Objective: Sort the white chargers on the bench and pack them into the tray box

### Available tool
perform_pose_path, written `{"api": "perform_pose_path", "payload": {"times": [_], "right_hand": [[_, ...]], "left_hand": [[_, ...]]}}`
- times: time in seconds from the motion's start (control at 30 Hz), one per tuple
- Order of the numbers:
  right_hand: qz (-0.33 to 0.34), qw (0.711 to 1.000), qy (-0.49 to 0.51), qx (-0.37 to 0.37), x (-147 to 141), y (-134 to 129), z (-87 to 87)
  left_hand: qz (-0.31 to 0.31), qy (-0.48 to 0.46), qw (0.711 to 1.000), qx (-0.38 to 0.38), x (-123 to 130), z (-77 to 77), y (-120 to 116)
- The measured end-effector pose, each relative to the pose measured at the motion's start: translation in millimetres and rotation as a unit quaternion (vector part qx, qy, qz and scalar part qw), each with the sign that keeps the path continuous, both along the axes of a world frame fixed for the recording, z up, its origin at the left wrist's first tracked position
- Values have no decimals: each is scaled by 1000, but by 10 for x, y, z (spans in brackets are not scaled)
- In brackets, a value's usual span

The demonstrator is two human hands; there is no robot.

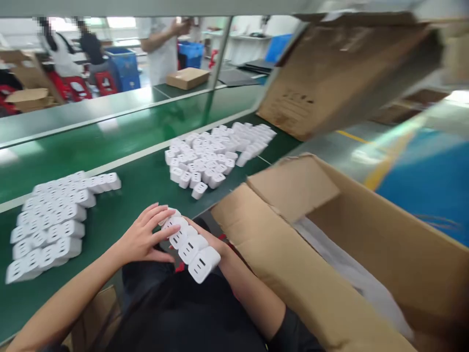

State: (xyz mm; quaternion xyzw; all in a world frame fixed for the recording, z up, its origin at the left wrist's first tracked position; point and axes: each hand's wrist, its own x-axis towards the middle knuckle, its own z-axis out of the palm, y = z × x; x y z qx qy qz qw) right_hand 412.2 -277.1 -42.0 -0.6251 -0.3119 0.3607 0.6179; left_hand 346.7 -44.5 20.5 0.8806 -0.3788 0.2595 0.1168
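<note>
A short row of white plug chargers [189, 248] is held up in front of my body, their slotted faces turned toward me. My right hand [190, 223] supports the row from behind and is mostly hidden by it. From the other side, my left hand [148, 234] touches the far end of the row. Its fingers are spread over the chargers and its thumb stands apart below. Left of it, several chargers stand in close-packed rows [51, 220] on the green table [139, 183]. A looser heap of chargers [208, 154] lies farther back.
An open cardboard box [311, 259] with a white liner [351, 264] stands close on my right. Behind it a large carton [340, 73] leans over the table end. A small flat box [187, 78] sits beyond the table, near other people.
</note>
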Motion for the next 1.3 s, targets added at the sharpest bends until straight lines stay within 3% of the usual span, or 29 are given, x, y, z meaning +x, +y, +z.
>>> {"api": "perform_pose_path", "payload": {"times": [0.1,0.23,0.37,0.5,0.57,0.67,0.73,0.83,0.93,1.1,1.3], "right_hand": [[112,980,146,70,98,532,-5],[207,956,200,55,129,1002,-75],[287,925,247,40,178,1261,-108],[362,893,267,32,305,1357,-51],[319,912,255,40,373,1363,-25],[161,954,240,75,437,1367,-14],[64,962,245,96,449,1382,-20],[-27,960,253,116,454,1431,-33],[-54,962,241,116,507,1489,-48],[-19,966,219,133,714,1602,-67],[-84,993,43,77,827,1980,-79]], "left_hand": [[46,-53,997,17,-46,-11,275],[74,-78,994,20,-188,-133,543],[114,-74,990,-22,-314,-266,660],[169,-31,985,-31,-381,-308,732],[219,4,976,0,-397,-296,791],[333,80,938,56,-384,-256,906],[405,122,902,86,-333,-235,980],[462,142,869,104,-193,-237,1056],[487,145,855,107,-50,-256,1083],[489,143,853,110,-19,-238,1112],[509,132,844,107,-124,-235,1154]]}}
